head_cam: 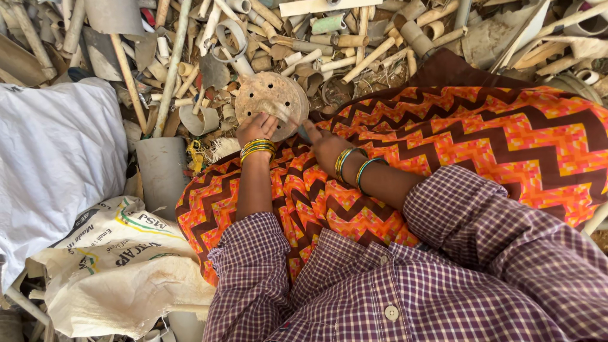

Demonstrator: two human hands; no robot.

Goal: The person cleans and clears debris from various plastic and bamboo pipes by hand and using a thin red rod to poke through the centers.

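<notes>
Person sits among scrap, lap covered by an orange zigzag cloth (506, 139). Left hand (255, 128) rests on the lower left edge of a round dirty disc with holes (272, 98), fingers (266, 123) curled onto its rim, holding it steady at the knee. Right hand (326, 149) sits just beside the disc's lower right edge, thumb out toward it; something small and dark may be pinched there, but I cannot tell whether the fingers close on anything. Step in hand looks like working or cleaning the disc while it is braced. Next move likely needs a firm left-hand hold so the disc doesn't turn. Heap of cut pipe pieces (329, 44) lies beyond; white sacks (57, 158) lie to the left.
</notes>
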